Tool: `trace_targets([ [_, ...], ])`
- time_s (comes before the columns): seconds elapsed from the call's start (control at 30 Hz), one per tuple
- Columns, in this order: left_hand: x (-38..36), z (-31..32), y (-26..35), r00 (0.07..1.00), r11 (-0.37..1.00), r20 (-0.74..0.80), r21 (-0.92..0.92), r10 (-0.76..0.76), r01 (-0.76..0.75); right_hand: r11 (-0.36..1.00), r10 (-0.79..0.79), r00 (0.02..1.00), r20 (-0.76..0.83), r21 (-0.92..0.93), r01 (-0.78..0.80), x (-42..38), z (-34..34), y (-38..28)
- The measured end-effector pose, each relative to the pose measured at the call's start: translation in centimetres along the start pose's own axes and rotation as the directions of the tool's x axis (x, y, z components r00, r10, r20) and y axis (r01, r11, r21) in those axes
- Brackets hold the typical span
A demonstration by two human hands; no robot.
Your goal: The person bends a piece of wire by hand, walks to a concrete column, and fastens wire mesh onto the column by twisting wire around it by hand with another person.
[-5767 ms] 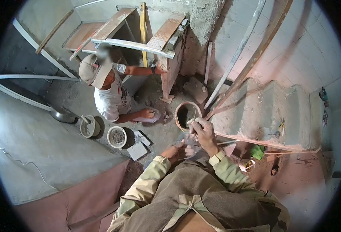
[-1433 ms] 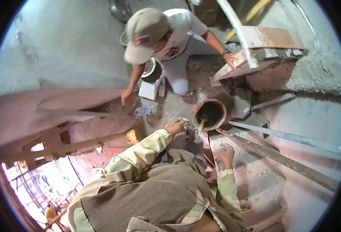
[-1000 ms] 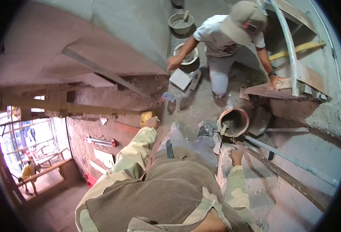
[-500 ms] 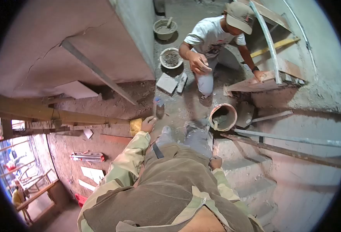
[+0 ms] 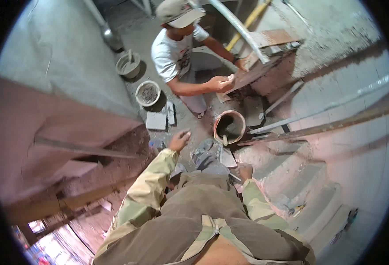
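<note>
My left hand [image 5: 180, 141] is in the air over the floor, its fingers loosely bent with nothing visible in them. Close beside it stands a small clear plastic bottle [image 5: 155, 145] with a blue part. My right hand [image 5: 244, 171] is closed, low at my right side by the steps. A thin pale edge shows beside that hand, but what the fingers grip is hidden. Just ahead of it lies a flat whitish piece [image 5: 227, 157]. A bucket [image 5: 216, 128] stands beyond, with grey mortar and a tool handle inside.
A co-worker [image 5: 172, 53] in a cap kneels ahead, one hand on a board [image 5: 265, 73]. Two basins, one a pale basin [image 5: 138, 100] of grey material, and a whitish block [image 5: 156, 121] stand left. Concrete steps [image 5: 287, 176] descend right, below a metal pipe [image 5: 326, 108].
My view has turned right. My left hand has left the yellow-wrapped end of the beam and is raised forward. My right hand has moved outward from my hip. The co-worker's raised hand has shifted toward the board.
</note>
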State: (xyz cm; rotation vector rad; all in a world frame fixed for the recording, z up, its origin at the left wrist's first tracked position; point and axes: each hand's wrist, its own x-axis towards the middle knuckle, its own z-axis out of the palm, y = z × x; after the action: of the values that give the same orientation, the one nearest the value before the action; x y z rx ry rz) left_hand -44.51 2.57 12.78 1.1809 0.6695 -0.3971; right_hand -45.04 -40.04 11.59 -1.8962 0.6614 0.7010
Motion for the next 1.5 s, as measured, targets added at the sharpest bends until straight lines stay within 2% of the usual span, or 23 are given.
trace_targets([
  [0.07, -1.5, 1.1, -0.7, 0.995, 0.996, 0.030, 0.017, -0.093, 0.093, 0.978, -0.207, 0.971, -0.120, 0.014, 0.210, 2.7, 0.3, -3.2],
  [0.13, -2.8, 1.6, -1.7, 0.979, 0.979, 0.035, 0.008, -0.202, 0.202, 0.945, -0.280, 0.949, -0.145, 0.131, 0.299, 5.1, 0.0, -7.7],
  [0.27, -5.5, 1.2, -1.4, 0.939, 0.936, -0.013, 0.074, -0.345, 0.345, 0.782, -0.086, 0.995, -0.044, 0.616, 0.094, 11.7, 0.0, -19.1],
  [0.37, -7.3, 0.2, 0.3, 0.922, 0.924, -0.107, 0.043, -0.373, 0.379, 0.647, -0.030, 0.996, 0.089, 0.761, -0.049, 16.0, 0.0, -26.7],
  [0.4, -6.8, -1.8, -1.0, 0.948, 0.954, -0.126, 0.029, -0.291, 0.297, 0.608, 0.015, 0.988, 0.152, 0.783, -0.130, 17.9, 0.0, -28.0],
  [0.47, -7.0, -3.1, -1.1, 0.969, 0.977, -0.142, 0.030, -0.203, 0.210, 0.468, -0.051, 0.969, 0.243, 0.862, -0.192, 19.8, 1.2, -31.0],
  [0.53, -8.4, -3.4, 0.7, 0.946, 0.970, -0.245, -0.172, -0.211, 0.172, 0.370, -0.145, 0.943, 0.299, 0.900, -0.229, 22.8, 2.8, -32.3],
  [0.57, -8.5, -3.7, 1.0, 0.947, 0.973, -0.247, -0.151, -0.205, 0.172, 0.297, -0.170, 0.943, 0.287, 0.927, -0.229, 23.2, 3.2, -33.4],
  [0.6, -8.8, -4.5, 0.7, 0.922, 0.952, -0.305, -0.261, -0.237, 0.158, 0.222, -0.187, 0.943, 0.276, 0.947, -0.233, 23.3, 3.6, -34.2],
  [0.63, -9.2, -4.7, 1.0, 0.892, 0.919, -0.359, -0.369, -0.277, 0.137, 0.205, -0.180, 0.944, 0.278, 0.949, -0.240, 23.6, 4.1, -34.7],
  [0.73, -10.3, -4.2, 1.9, 0.865, 0.905, -0.400, -0.406, -0.303, 0.129, 0.166, -0.147, 0.965, 0.217, 0.967, -0.192, 23.9, 4.5, -35.3],
  [0.8, -9.5, -3.7, 2.8, 0.866, 0.923, -0.419, -0.369, -0.274, 0.113, 0.266, -0.134, 0.962, 0.239, 0.944, -0.197, 23.3, 4.7, -35.3],
  [0.9, -7.6, -3.7, 4.1, 0.864, 0.952, -0.456, -0.297, -0.214, 0.079, 0.304, -0.160, 0.956, 0.244, 0.934, -0.188, 23.2, 5.1, -33.7],
  [0.97, -4.3, -3.6, 5.6, 0.946, 0.996, -0.317, -0.079, -0.059, 0.036, 0.340, -0.098, 0.969, 0.227, 0.923, -0.182, 21.4, 4.6, -33.8],
  [1.0, -3.1, -1.7, 8.3, 0.952, 0.998, -0.302, 0.000, -0.060, 0.063, 0.347, -0.086, 0.976, 0.200, 0.924, -0.159, 20.9, 4.5, -33.5],
  [1.07, 0.7, -0.1, 10.6, 0.974, 0.999, -0.223, -0.001, -0.046, 0.047, 0.346, -0.064, 0.977, 0.204, 0.923, -0.170, 19.6, 4.1, -32.4],
  [1.13, 4.7, 1.0, 12.8, 0.998, 0.971, -0.069, 0.239, 0.001, 0.016, 0.346, -0.069, 0.980, 0.188, 0.926, -0.153, 17.4, 3.3, -31.3],
  [1.17, 6.7, 1.8, 13.9, 0.996, 0.927, 0.062, 0.365, 0.067, -0.085, 0.402, -0.062, 0.986, 0.155, 0.908, -0.118, 16.5, 2.5, -30.8],
  [1.2, 8.3, 3.2, 15.2, 0.989, 0.938, 0.142, 0.334, 0.044, -0.090, 0.456, -0.058, 0.991, 0.118, 0.886, -0.078, 15.6, 1.6, -30.6],
  [1.27, 10.9, 6.3, 18.1, 0.951, 0.887, 0.308, 0.432, 0.024, -0.162, 0.422, -0.046, 0.998, 0.043, 0.906, -0.019, 13.0, -0.2, -30.0],
  [1.33, 14.2, 8.3, 19.3, 0.861, 0.760, 0.504, 0.533, 0.069, -0.373, 0.418, -0.053, 0.998, -0.025, 0.908, 0.045, 11.2, -2.0, -28.9],
  [1.47, 16.9, 13.6, 23.0, 0.796, 0.796, 0.605, 0.483, -0.003, -0.365, 0.493, 0.135, 0.968, -0.210, 0.862, 0.118, 6.2, -4.5, -29.5],
  [1.5, 18.3, 14.4, 22.6, 0.747, 0.803, 0.662, 0.412, 0.060, -0.430, 0.398, 0.092, 0.965, -0.244, 0.898, 0.189, 6.1, -4.8, -28.5],
])
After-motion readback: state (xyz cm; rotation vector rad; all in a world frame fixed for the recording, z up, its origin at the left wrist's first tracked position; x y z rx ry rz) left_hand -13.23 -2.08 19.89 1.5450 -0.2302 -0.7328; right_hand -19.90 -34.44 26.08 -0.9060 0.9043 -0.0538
